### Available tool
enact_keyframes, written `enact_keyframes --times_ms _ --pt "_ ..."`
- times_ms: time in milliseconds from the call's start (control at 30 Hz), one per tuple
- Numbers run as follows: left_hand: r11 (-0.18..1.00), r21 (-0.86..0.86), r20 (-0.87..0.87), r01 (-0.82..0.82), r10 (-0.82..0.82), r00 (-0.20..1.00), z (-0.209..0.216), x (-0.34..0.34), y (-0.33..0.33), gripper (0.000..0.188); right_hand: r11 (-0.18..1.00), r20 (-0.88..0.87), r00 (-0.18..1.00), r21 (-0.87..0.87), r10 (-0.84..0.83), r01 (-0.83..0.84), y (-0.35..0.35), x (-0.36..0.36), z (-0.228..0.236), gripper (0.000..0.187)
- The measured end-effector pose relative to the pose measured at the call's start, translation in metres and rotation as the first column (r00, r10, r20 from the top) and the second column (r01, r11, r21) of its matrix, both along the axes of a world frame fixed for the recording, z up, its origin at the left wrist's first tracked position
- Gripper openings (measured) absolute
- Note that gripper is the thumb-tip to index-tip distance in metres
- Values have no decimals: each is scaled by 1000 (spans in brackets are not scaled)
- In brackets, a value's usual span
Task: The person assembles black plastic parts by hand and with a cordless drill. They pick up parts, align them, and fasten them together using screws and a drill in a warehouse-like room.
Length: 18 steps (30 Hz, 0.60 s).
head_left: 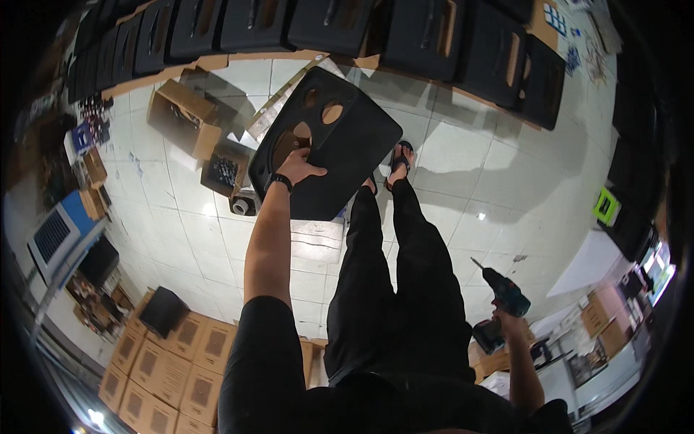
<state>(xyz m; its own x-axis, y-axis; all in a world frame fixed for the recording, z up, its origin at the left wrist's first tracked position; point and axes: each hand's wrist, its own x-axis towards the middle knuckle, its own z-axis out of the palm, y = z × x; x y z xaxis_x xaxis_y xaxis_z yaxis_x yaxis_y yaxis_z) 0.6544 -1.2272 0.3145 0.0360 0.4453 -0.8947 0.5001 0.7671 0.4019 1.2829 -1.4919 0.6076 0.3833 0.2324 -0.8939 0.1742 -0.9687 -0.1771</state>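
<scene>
A black speaker cabinet (354, 141) with round cutouts in its front panel stands tilted in front of me, left of my feet. My left hand (298, 168) is closed on it at the large cutout, fingers hooked over the edge and thumb lying along the top. Off to my right, well apart from the cabinet, my right hand (508, 324) is wrapped around the handle of a cordless drill (506, 293). A long thin bit points forward and left from the drill, and the battery shows below my fist.
Black cabinets (419, 32) line the far side in a row. Left of the held cabinet are an open cardboard box (184, 119), a smaller box of dark small parts (225, 170) and a round dark part (242, 205). Stacked cartons (163, 372) fill the near left. White tiles (463, 159) cover the floor.
</scene>
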Motion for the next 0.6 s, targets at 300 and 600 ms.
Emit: enact_keyframes --times_ms 300,600 --pt "951 -91 71 296 -290 954 -88 -27 39 117 995 13 999 -85 52 -51 45 4 -21 40" --pt "942 -92 78 322 -315 946 -150 -89 23 119 1000 79 997 4 -26 26 88 -28 -27 35"
